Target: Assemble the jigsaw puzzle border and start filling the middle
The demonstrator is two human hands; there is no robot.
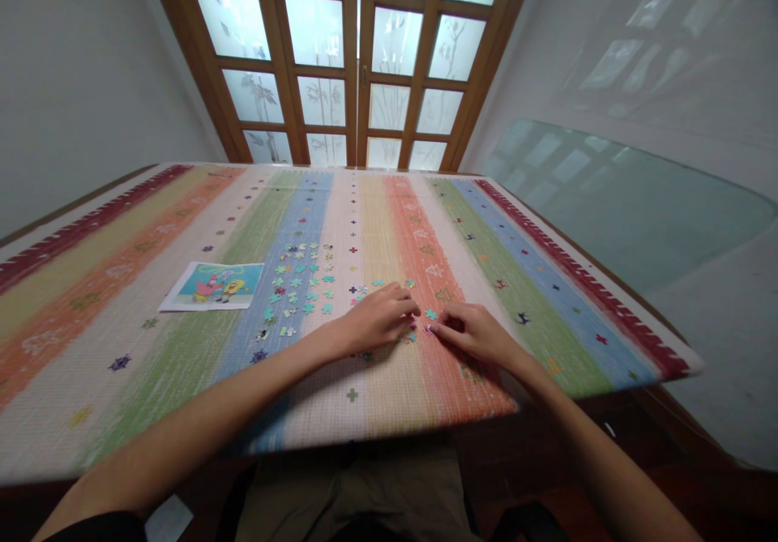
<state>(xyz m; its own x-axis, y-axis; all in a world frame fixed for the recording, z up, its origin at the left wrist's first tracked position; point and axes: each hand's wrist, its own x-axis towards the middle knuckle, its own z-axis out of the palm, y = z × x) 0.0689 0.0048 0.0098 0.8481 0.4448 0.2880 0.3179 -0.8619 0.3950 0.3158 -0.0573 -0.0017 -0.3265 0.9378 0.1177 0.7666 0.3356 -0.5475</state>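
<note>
touching pink piece (429, 329): right hand (477, 333); left hand (382, 315) near; both grips unclear; right tablecloth edge (611, 291) well apart.

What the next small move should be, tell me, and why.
Probably slide the pinkish jigsaw piece at the fingertips of the right hand toward the jigsaw pieces by the left hand. They lie close together, both hands are already there, and the printed SpongeBob picture includes pink Patrick, which may guide the fit.

single head-worn camera, facing forward and down, hands (384, 315) near, glazed doors (351, 64) beyond
</note>
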